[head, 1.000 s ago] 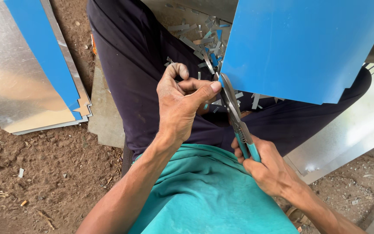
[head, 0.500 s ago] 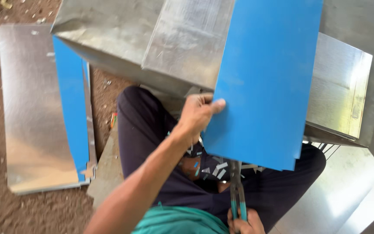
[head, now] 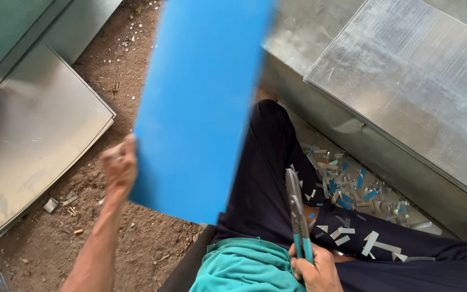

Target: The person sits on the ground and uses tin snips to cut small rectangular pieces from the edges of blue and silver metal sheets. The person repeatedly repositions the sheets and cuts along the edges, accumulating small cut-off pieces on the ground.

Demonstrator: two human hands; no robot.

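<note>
Left hand (head: 119, 168) grips the blue sheet (head: 204, 103) by its left edge, held raised over dirt ground (head: 136, 238). Right hand (head: 315, 270) closed around tin snips (head: 297, 213) — blades together, above the lap — metal offcuts (head: 352, 186) beside.

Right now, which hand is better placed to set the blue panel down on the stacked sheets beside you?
Left, probably. The left hand already grips the blue panel at its lower edge, on the side where the stacked metal sheets lie. The right hand is occupied holding the snips over the lap.
</note>
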